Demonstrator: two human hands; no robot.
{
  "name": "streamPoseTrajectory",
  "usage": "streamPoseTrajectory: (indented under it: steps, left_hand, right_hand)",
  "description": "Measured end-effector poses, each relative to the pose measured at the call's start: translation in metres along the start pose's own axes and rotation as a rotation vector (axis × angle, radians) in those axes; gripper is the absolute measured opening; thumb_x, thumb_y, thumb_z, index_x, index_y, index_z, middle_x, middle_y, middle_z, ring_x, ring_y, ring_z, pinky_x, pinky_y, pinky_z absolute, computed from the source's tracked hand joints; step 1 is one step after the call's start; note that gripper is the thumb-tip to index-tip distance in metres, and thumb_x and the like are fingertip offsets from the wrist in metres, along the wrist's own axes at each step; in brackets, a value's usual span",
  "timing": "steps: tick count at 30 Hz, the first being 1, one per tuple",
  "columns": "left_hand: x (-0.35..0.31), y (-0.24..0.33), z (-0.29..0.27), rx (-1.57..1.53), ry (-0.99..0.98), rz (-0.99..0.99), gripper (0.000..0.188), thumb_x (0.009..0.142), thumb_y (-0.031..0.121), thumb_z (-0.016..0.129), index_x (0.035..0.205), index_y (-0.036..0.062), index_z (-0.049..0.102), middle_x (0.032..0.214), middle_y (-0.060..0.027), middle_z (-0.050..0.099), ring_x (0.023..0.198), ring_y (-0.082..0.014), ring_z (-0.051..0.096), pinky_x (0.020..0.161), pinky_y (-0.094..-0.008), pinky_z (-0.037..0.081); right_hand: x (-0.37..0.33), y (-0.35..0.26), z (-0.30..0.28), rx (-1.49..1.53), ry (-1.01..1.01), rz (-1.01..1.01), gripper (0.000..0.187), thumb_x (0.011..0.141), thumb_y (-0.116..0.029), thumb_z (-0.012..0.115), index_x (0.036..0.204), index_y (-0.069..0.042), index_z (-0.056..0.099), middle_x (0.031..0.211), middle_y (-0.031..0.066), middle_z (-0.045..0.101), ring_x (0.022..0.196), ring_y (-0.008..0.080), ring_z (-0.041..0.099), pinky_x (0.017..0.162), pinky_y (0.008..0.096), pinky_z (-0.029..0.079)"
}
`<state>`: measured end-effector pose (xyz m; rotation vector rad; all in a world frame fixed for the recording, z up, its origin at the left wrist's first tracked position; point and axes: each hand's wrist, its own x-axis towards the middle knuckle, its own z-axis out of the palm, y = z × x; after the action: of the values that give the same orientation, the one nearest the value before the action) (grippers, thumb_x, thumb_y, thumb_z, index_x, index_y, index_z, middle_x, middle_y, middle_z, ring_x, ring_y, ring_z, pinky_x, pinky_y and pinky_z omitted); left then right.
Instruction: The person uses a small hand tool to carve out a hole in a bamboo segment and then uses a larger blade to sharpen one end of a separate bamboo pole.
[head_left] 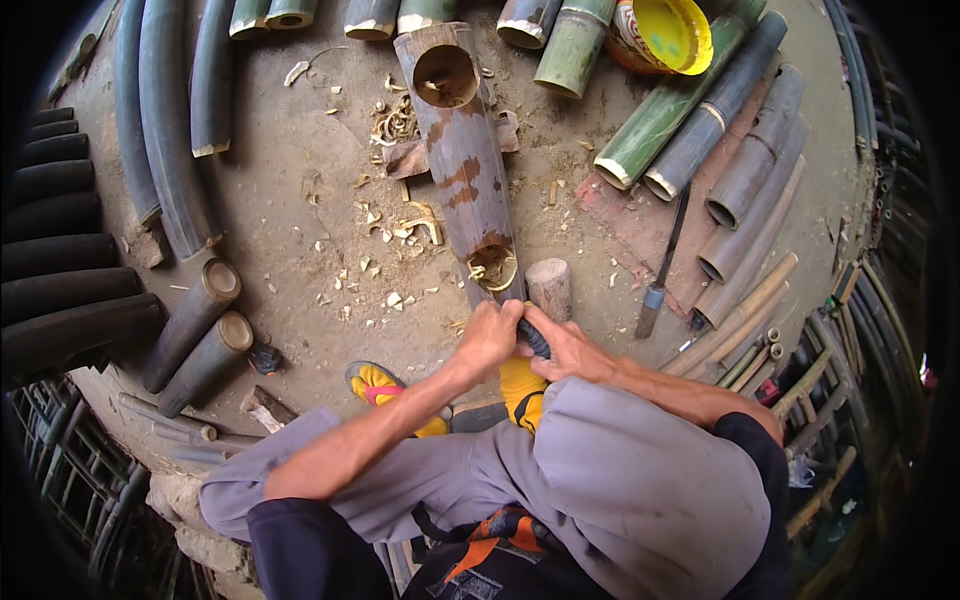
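A thick bamboo tube (465,165) lies in front of me, pointing away, with brown-stained skin and a round opening cut near each end. Pale curled shavings (490,268) sit in the nearer opening. At the tube's near end my left hand (490,338) is closed, its fingertips meeting my right hand. My right hand (568,348) is closed too, around a dark ribbed handle (533,340) between the hands. Whatever the handle belongs to is hidden. A short wooden block (549,288) stands just right of the tube. A flat wood piece (407,158) lies under the tube's far part.
Wood chips (400,235) litter the ground left of the tube. Green and grey bamboo lengths (660,125) lie at the right, beside a long chisel-like tool (655,295). A yellow bucket (675,38) stands at the back. Dark bamboo tubes (70,250) are stacked at the left.
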<state>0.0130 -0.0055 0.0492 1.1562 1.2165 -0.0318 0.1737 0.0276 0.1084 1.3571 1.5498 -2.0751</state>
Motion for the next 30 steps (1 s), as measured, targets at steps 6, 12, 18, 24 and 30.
streamPoseTrajectory:
  steps: [6, 12, 18, 24, 30]
  left_hand:
    - [0.015, 0.000, -0.025, -0.747, -0.137, -0.429, 0.016, 0.088, 0.016, 0.055, 0.089, 0.0000, 0.059, 0.079, -0.0116, 0.063, 0.070, -0.0226, 0.063, 0.060, -0.0354, 0.056]
    - [0.008, 0.040, -0.017, -1.101, -0.163, -0.452, 0.029, 0.095, 0.026, 0.047, 0.105, 0.0013, 0.059, 0.093, -0.0094, 0.064, 0.082, -0.0178, 0.061, 0.074, -0.0340, 0.055]
    - [0.024, 0.034, 0.015, -2.199, -0.049, 0.175, 0.033, 0.099, 0.025, 0.044, 0.125, 0.0046, 0.049, 0.122, -0.0085, 0.056, 0.117, -0.0197, 0.050, 0.105, -0.0370, 0.038]
    - [0.027, 0.038, -0.001, -2.369, 0.181, 0.228, 0.039, 0.096, 0.031, 0.049, 0.122, 0.0030, 0.048, 0.128, -0.0135, 0.049, 0.124, -0.0252, 0.043, 0.110, -0.0400, 0.031]
    - [-0.030, 0.028, 0.008, -1.582, -0.204, -0.306, 0.032, 0.089, 0.027, 0.058, 0.110, 0.0025, 0.057, 0.111, -0.0134, 0.061, 0.105, -0.0250, 0.059, 0.093, -0.0386, 0.046]
  right_hand:
    - [0.014, -0.011, 0.022, -0.059, 0.113, 0.106, 0.049, 0.077, -0.014, 0.057, 0.118, 0.000, 0.032, 0.090, 0.0336, 0.057, 0.089, 0.0525, 0.055, 0.074, 0.0559, 0.043]
    - [-0.019, -0.009, -0.014, -0.501, 0.247, 0.114, 0.057, 0.076, -0.012, 0.060, 0.129, -0.010, 0.039, 0.090, 0.0228, 0.062, 0.085, 0.0456, 0.060, 0.072, 0.0502, 0.048]
    - [0.037, -0.046, -0.066, -1.594, 0.416, -0.445, 0.030, 0.071, -0.019, 0.064, 0.099, -0.010, 0.064, 0.079, 0.0084, 0.066, 0.068, 0.0232, 0.063, 0.067, 0.0354, 0.043]
    - [0.113, -0.115, -0.085, -1.628, -0.169, -0.481, 0.012, 0.068, -0.022, 0.065, 0.065, -0.011, 0.067, 0.067, 0.0046, 0.066, 0.068, 0.0217, 0.065, 0.063, 0.0356, 0.049]
    - [0.034, -0.014, -0.081, -0.708, -0.236, -0.090, 0.030, 0.067, -0.017, 0.064, 0.094, -0.005, 0.065, 0.073, 0.0208, 0.064, 0.070, 0.0371, 0.064, 0.066, 0.0442, 0.053]
